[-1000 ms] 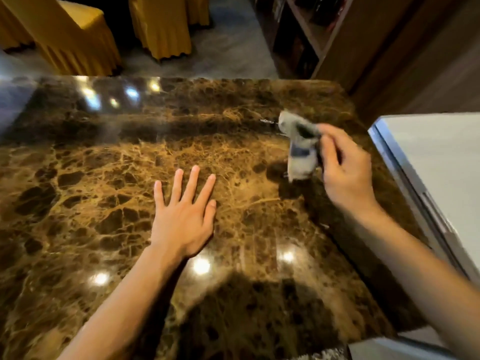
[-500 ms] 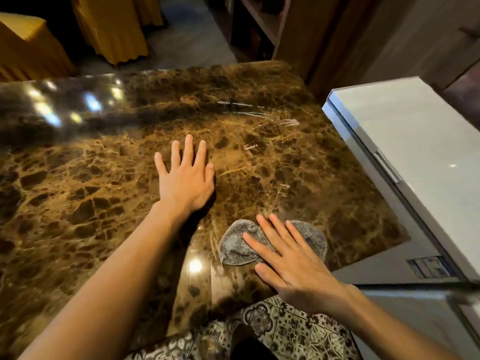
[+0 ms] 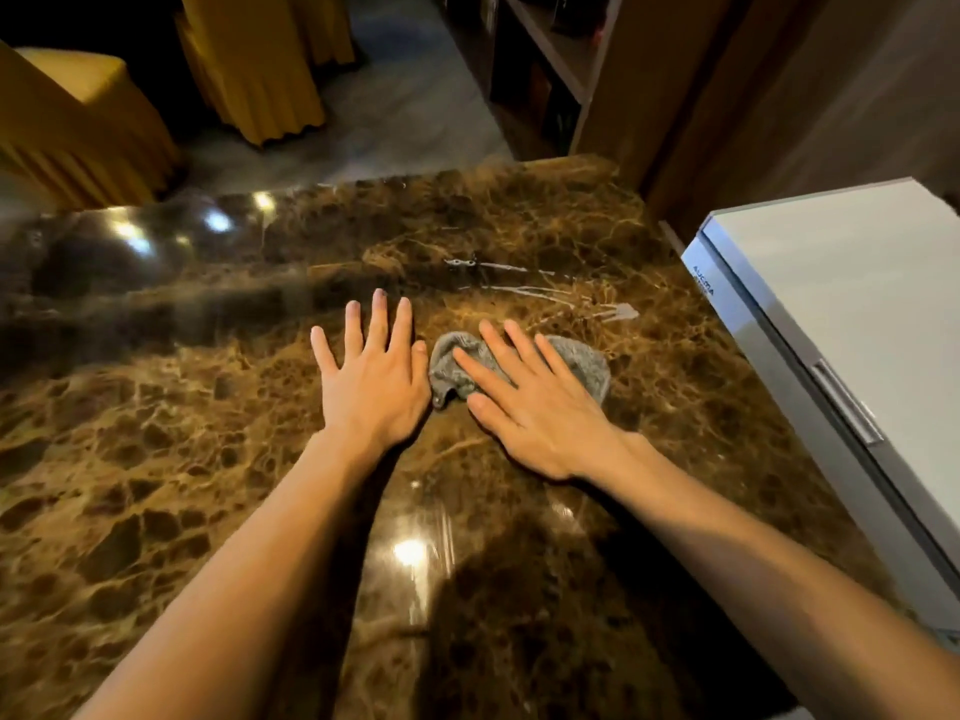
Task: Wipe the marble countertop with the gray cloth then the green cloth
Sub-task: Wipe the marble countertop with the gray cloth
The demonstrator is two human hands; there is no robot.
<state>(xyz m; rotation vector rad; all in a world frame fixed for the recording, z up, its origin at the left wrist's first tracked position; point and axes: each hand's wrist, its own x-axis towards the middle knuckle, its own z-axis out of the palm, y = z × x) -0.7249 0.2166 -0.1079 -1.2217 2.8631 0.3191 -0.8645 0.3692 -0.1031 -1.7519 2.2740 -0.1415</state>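
Note:
The brown veined marble countertop (image 3: 182,433) fills most of the head view. A crumpled gray cloth (image 3: 589,368) lies on it a little right of centre. My right hand (image 3: 540,423) lies flat on top of the cloth with its fingers spread, pressing it onto the stone and covering its middle. My left hand (image 3: 371,387) rests palm down on the bare marble just to the left, its thumb almost touching the cloth's edge. Wet streaks (image 3: 519,291) shine on the marble just beyond the hands. No green cloth is in view.
A white chest-type appliance (image 3: 857,304) with a handle stands against the counter's right edge. Beyond the far edge are yellow-covered chairs (image 3: 78,122) and a wooden shelf unit (image 3: 545,70). Ceiling lights reflect in the polished stone.
My right hand brought the gray cloth down from the air onto the counter, then slid it from the near edge up beside my left hand. The left hand stayed flat.

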